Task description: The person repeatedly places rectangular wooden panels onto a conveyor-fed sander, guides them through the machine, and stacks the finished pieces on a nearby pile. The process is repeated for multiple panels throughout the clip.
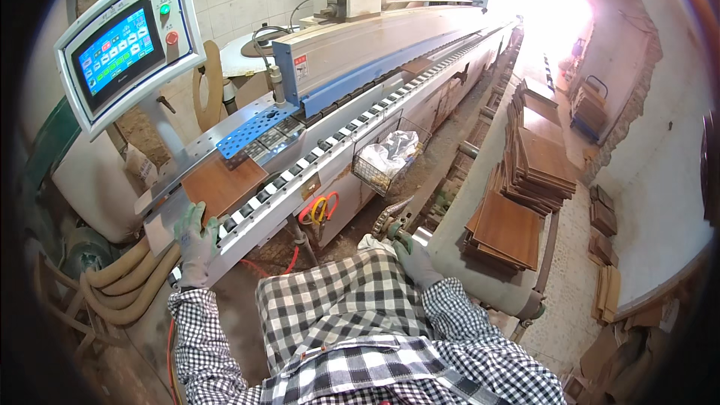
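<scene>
My left hand (196, 251), in a grey-green glove, has its fingers stretched out at the near edge of a brown wooden board (223, 184). The board lies on the infeed of a long edge-banding machine (375, 41), just before a blue perforated plate (251, 127) and beside a roller strip (337, 139). My right hand (415, 262), also gloved, is low at the near end of the side conveyor (450, 259), by a metal fitting and chain (391, 221). Its fingers are curled, and what they hold, if anything, is too small to make out.
A touchscreen control panel (124, 49) stands at upper left above tan hoses (120, 285). A wire basket (386, 161) and coiled air hoses (319, 210) hang on the machine. Stacked brown boards (501, 229) lie on the right conveyor; more panels (604, 225) lean along the wall.
</scene>
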Demonstrator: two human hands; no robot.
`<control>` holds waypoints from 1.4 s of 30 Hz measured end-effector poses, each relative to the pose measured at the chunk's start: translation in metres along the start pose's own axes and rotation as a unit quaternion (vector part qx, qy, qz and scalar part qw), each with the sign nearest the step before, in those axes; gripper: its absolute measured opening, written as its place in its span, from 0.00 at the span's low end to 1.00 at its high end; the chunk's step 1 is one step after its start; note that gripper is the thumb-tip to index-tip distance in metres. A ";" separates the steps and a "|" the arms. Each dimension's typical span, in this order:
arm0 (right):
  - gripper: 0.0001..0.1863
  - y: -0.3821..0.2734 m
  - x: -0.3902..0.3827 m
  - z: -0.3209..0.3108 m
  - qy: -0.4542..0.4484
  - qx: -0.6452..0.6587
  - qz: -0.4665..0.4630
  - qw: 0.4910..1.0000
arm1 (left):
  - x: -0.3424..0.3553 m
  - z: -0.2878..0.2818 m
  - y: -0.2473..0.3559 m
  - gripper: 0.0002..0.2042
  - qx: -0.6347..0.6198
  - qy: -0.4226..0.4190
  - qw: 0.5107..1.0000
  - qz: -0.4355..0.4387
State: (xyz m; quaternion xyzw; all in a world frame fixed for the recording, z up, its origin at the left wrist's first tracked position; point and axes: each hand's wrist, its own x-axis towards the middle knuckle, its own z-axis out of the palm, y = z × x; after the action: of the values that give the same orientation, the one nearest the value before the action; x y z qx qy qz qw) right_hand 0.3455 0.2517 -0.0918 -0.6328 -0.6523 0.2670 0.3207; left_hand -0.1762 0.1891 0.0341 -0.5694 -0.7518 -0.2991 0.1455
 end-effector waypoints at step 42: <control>0.38 -0.011 -0.069 0.013 -0.077 0.012 -0.041 0.996 | 0.046 0.001 0.086 0.27 0.070 -0.189 0.978 -0.046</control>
State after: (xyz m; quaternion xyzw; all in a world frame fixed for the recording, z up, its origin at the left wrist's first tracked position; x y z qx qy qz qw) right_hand 0.3280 0.1831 -0.0974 -0.5789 -0.6974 0.3094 0.2878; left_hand -0.1090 0.2402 0.0831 -0.5685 -0.8103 -0.1398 0.0264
